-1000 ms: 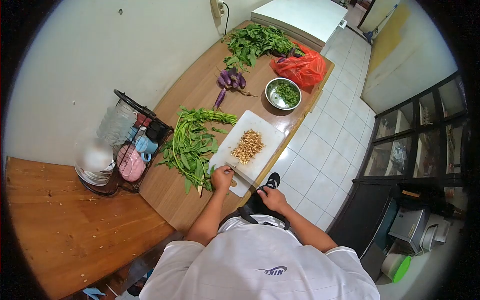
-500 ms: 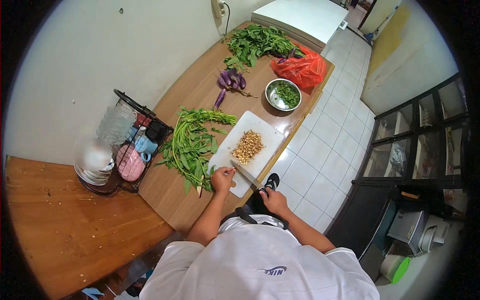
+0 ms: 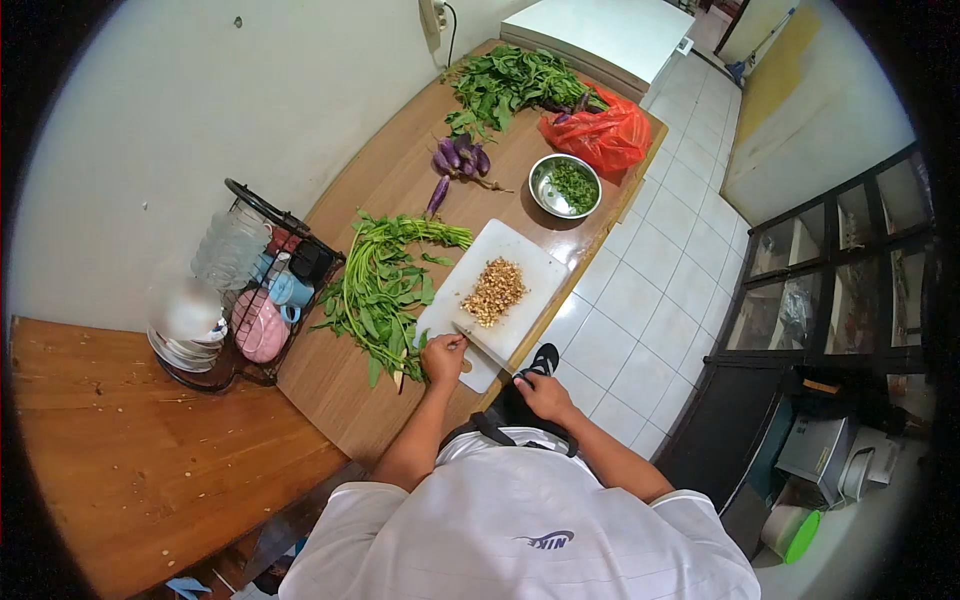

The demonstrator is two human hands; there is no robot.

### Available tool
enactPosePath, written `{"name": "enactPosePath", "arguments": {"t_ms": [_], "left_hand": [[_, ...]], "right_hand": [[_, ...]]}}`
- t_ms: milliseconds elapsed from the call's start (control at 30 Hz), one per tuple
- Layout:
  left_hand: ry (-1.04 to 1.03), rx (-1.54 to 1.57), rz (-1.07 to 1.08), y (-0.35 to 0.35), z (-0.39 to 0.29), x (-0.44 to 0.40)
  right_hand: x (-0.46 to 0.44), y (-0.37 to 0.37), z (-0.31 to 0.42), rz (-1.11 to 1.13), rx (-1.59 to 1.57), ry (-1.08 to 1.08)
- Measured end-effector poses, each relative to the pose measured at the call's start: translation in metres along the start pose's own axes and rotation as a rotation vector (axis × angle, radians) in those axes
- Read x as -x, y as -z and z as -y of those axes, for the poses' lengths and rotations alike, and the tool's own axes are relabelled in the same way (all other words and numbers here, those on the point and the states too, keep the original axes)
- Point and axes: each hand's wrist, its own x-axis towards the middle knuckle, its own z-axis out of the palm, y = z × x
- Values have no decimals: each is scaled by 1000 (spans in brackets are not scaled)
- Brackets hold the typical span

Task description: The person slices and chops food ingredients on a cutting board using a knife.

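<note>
My right hand (image 3: 543, 396) is wrapped round the handle of a knife at the near right edge of the table. The knife blade (image 3: 487, 349) points left and away over a white cutting board (image 3: 530, 256). My left hand (image 3: 441, 358) is closed in a pinch close to the blade's tip. Whether its fingers touch the blade or hold a small bit is too small to tell. A heap of chopped light-brown pieces (image 3: 495, 292) lies on the board just beyond the blade. Long-stemmed leafy greens (image 3: 375, 290) lie left of the board.
A metal bowl (image 3: 565, 186) with chopped greens stands beyond the board. Purple eggplants (image 3: 462, 156), more leafy greens (image 3: 515, 85) and a red plastic bag (image 3: 605, 137) lie farther back. A dish rack (image 3: 280, 310) with cups and plates stands left. The table edge runs along the right.
The knife has shifted slightly left and towards me, and its blade has turned. My right hand moved a little left with it. My left hand stays nearly in place.
</note>
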Motion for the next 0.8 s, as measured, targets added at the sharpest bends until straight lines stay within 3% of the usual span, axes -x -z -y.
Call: {"name": "enactPosePath", "arguments": {"t_ms": [800], "left_hand": [[58,-54,36,2,0,-3]], "right_hand": [[5,5,5,-13,63,29]]}}
